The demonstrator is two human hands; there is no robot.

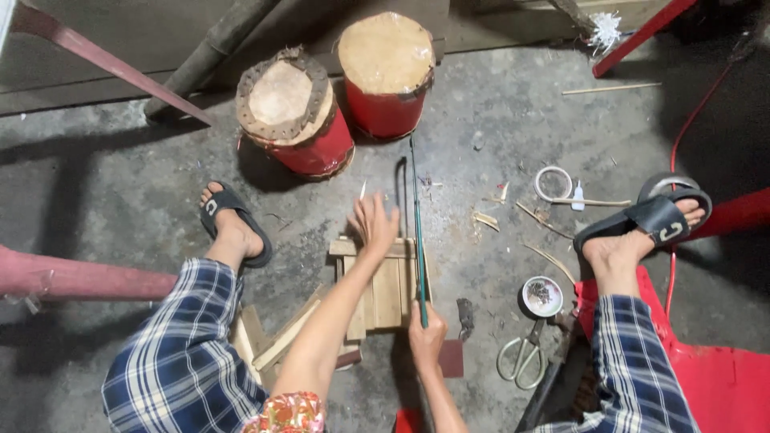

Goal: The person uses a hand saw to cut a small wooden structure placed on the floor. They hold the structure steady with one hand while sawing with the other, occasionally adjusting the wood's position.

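Above the wooden block, left hand spreads open.

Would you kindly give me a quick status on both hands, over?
Left hand open, reaching over wooden block. Right hand gripping thin green rod. Scissors lie beside, apart.

Left hand extended forward, fingers spread, palm down, forearm bare. Right hand drawn close to body, fist closed, apparently gripping; fingers hidden from view. Knees apart.
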